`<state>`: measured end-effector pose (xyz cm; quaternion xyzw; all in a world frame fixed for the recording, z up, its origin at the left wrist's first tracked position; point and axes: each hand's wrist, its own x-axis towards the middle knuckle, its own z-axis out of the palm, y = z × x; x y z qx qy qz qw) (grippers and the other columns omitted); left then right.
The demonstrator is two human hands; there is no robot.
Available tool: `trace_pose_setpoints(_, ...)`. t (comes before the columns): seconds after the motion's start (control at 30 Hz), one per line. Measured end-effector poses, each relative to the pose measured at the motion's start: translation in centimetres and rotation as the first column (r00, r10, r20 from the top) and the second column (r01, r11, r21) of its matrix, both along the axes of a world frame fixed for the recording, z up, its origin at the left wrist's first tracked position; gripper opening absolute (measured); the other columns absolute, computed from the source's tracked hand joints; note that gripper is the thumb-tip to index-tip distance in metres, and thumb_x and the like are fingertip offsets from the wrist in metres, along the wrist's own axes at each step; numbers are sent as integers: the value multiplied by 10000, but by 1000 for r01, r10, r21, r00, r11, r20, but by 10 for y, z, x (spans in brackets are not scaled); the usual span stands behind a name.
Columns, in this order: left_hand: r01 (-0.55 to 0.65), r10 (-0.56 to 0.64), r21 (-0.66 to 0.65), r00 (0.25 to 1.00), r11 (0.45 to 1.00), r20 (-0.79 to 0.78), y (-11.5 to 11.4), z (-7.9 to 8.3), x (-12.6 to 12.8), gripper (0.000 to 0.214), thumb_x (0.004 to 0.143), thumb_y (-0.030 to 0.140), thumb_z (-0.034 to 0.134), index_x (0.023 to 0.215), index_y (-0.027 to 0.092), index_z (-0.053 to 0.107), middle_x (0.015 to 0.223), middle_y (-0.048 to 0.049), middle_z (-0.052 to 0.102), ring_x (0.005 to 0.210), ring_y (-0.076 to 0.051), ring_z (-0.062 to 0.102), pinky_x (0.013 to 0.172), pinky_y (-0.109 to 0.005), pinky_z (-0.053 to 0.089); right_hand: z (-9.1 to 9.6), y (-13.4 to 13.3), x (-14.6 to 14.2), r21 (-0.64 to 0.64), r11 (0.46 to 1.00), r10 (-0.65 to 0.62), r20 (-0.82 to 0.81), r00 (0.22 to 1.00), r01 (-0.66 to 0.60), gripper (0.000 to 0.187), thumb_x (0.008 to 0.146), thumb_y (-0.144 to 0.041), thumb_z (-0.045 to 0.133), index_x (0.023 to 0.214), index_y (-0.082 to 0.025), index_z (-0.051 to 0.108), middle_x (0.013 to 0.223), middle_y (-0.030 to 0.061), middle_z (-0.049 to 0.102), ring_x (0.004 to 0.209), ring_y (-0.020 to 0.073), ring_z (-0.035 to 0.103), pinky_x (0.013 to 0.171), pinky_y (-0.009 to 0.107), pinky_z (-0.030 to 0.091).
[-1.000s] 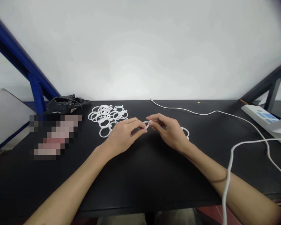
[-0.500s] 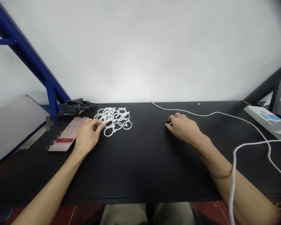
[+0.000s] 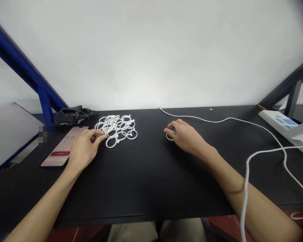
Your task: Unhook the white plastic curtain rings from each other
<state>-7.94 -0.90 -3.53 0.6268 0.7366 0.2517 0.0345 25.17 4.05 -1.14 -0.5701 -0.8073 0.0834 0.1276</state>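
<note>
A loose pile of white plastic rings [image 3: 132, 134], each with a small knob, lies on the left of the black table. At its near left edge my left hand [image 3: 84, 146] pinches with thumb and index finger closed against one ring. My right hand [image 3: 185, 134] is right of centre, low over the table. A single white ring [image 3: 169, 138] shows under its thumb and fingers, partly hidden by them, and the hand appears to grip it.
A phone [image 3: 57, 153] with a timer lies beside my left wrist, and a crumpled black bag [image 3: 72, 116] sits behind it. A white cable [image 3: 204, 120] runs along the right and crosses over my right forearm. A white box [image 3: 280, 122] stands at the far right.
My right hand has moved left with the single ring, more of which now shows. My left hand stays at the pile's edge. The whole view has shifted slightly.
</note>
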Motion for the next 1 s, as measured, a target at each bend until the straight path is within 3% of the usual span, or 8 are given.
trace_pose_setpoints(0.2,17,-10,87,997,996,-76,-4,8,3,260,924,406,528,923,189,670,918,-32,645,730,-181,580,690,-305,431,-1,-6,0,-34,990,141,50,989,-139,324,846,-290,603,1153,-190,623,1138,108,616,1083,293,571,915,436,486)
trace_pose_setpoints(0.33,120,-86,252,986,960,-141,-1,7,20,201,931,351,549,904,191,666,868,-16,647,715,-167,579,695,-303,453,-9,-5,-6,62,964,262,-59,963,-258,432,845,-236,618,1262,-150,546,1154,115,614,1089,267,557,961,419,475)
trace_pose_setpoints(0.43,378,-287,380,918,844,-274,2,5,48,130,938,249,548,927,191,663,867,-29,663,829,-192,597,765,-313,477,-12,-6,-11,126,939,338,-179,924,-319,509,847,-227,628,1330,-181,474,1172,92,612,1078,241,574,944,406,497)
trace_pose_setpoints(0.53,659,-463,341,731,671,-502,4,3,78,219,933,177,547,1134,172,633,1039,-76,671,919,-214,592,825,-353,479,-14,-9,-15,162,921,388,-295,873,-355,590,849,-238,638,1387,-236,395,1208,65,619,1104,221,589,956,407,505)
trace_pose_setpoints(0.67,785,-488,307,587,538,-646,7,-2,102,202,920,122,556,1094,169,647,1068,-60,698,887,-218,588,748,-358,471,-12,-14,-18,205,882,471,-375,799,-423,705,840,-224,653,1448,-267,299,1229,51,645,1103,204,613,961,407,512)
trace_pose_setpoints(0.77,773,-517,379,627,510,-583,8,-5,105,110,912,116,571,938,161,668,945,-38,725,815,-205,568,698,-355,463,-9,-18,-21,229,869,496,-416,762,-440,686,829,-247,683,1430,-268,353,1233,57,649,1101,204,619,967,405,512)
trace_pose_setpoints(0.87,699,-608,487,707,524,-361,6,-4,103,89,894,117,611,868,175,672,877,-16,734,763,-171,539,682,-325,475,-5,-19,-23,225,893,447,-533,718,-389,472,854,-316,670,1299,-238,531,1221,71,636,1093,200,612,970,381,505)
trace_pose_setpoints(1.0,635,-718,555,690,538,-93,1,1,100,83,852,116,672,841,194,695,844,1,745,754,-144,534,656,-275,492,-3,-18,-24,28,917,272,-773,574,-397,254,932,-361,561,1123,-215,643,1053,51,676,939,160,642,867,329,530)
